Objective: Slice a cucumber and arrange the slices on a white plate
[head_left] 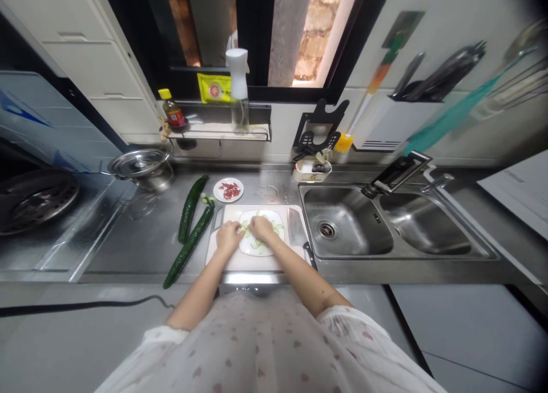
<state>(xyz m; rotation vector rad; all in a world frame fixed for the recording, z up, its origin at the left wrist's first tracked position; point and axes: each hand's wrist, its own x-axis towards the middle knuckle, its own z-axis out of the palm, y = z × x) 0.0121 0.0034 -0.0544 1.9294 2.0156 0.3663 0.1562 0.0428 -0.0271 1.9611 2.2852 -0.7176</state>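
Note:
A white plate (269, 246) with thin cucumber slices (277, 228) lies on a white cutting board (233, 213) at the counter's front. My left hand (229, 235) rests on the plate's left rim, fingers curled over slices. My right hand (261, 227) hovers over the middle of the plate, fingers pinched together on cucumber slices. A cleaver (296, 227) lies on the board's right side, blade flat, untouched. Two whole cucumbers (188, 210) lie on the steel counter left of the board.
A small dish of chopped red chilli (228, 190) sits behind the board. A double steel sink (346, 225) with faucet (396, 173) is to the right. A lidded pot (141, 166) stands at back left, near a stove (34, 196). Bottles stand on a wall shelf (218, 132).

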